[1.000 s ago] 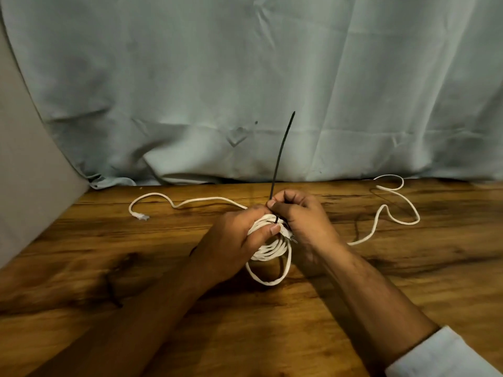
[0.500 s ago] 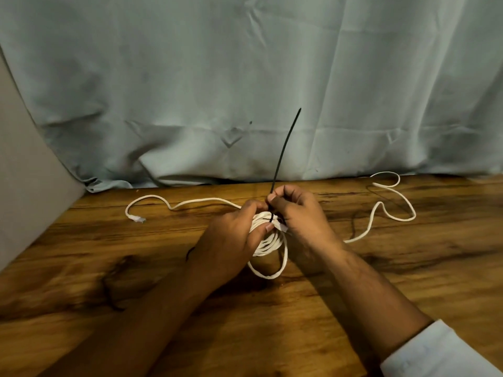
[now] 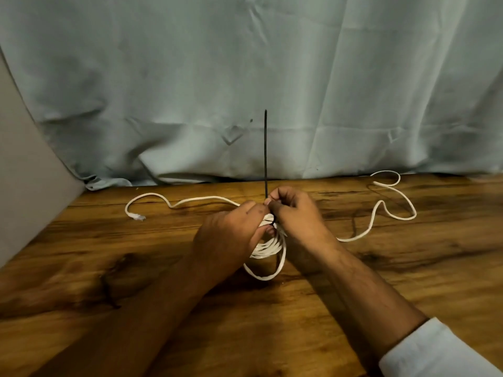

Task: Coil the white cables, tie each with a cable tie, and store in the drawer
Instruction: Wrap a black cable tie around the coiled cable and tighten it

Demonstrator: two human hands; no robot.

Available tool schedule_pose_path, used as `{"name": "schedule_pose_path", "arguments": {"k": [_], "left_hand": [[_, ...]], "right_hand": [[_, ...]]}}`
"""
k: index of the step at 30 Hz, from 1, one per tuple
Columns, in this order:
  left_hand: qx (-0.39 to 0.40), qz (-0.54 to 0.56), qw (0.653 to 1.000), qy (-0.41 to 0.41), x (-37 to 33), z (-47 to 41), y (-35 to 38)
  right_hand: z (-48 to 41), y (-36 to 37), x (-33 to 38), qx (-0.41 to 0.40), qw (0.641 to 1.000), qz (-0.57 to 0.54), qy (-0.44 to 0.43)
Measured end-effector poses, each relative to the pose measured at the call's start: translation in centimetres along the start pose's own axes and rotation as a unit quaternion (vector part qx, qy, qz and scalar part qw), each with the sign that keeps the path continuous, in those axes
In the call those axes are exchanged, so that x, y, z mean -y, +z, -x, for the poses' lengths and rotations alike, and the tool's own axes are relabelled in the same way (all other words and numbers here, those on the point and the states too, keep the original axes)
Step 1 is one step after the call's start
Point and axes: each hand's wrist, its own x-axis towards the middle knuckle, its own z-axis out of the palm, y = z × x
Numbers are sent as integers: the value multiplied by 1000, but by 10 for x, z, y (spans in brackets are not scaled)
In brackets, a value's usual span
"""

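The left hand (image 3: 231, 232) grips the white coil (image 3: 268, 247); the right hand (image 3: 295, 213) pinches the black cable tie (image 3: 265, 153), its tail rising straight up from the fingers (image 3: 277, 195).

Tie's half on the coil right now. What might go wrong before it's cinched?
The left hand grips the coil at one side only; its lowest loop sags free and may end up outside the cable tie. Long stretches lie uncoiled on the table, one ending at the connector; cinching now would likely leave them trailing. The right hand pinches the tie near its base, so a slip could loosen it.
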Motion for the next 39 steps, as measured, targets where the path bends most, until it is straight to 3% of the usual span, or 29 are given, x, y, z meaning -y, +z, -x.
{"name": "schedule_pose_path", "arguments": {"k": [7, 12, 17, 25, 31, 35, 39], "left_hand": [[-23, -15, 999, 47, 3, 0, -5], [-20, 48, 999, 13, -1, -4, -9], [-2, 128, 991, -28, -3, -4, -15], [50, 130, 990, -15, -2, -6, -19], [105, 166, 975, -106, 16, -16, -25], [96, 172, 974, -111, 33, -20, -32], [113, 257, 951, -132, 33, -25, -38]], "right_hand": [[-1, -12, 10, 84, 988, -99, 83], [-2, -19, 10, 103, 981, -112, 124], [-1, -23, 12, 114, 981, -114, 111], [-2, -29, 8, 171, 956, -158, 181], [-1, -31, 12, 206, 968, -120, 82], [1, -32, 17, 236, 966, -102, 12], [0, -34, 17, 232, 969, -87, -10]]}}
